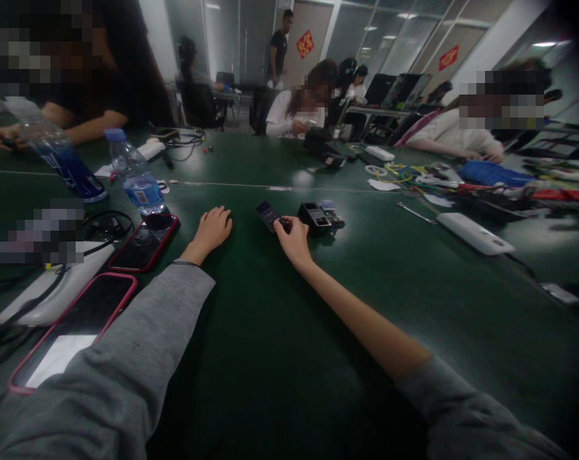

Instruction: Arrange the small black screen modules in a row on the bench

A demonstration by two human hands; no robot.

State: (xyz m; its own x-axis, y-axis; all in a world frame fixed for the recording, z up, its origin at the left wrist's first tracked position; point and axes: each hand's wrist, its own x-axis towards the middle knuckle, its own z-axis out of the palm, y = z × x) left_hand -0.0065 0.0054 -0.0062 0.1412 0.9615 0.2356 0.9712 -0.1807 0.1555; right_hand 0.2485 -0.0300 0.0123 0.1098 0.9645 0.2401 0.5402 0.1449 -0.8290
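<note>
My left hand (211, 231) rests palm down on the dark green table (279, 332), fingers loosely together, holding nothing. To its right, my right hand (293, 237) has its fingers curled and its fingertips pinch a small dark flat device (269, 214) that lies on the table. Just right of that hand stands a small black boxy part (315, 216) with another small dark block (332, 214) beside it. Both forearms wear grey sleeves, the right one pushed up.
Two phones in red cases (144, 243) (73, 329) lie at the left, near two water bottles (135, 174) (54, 150) and black cables. A white power strip (475, 232) and a screwdriver (416, 213) lie at the right. Other people sit around the far side.
</note>
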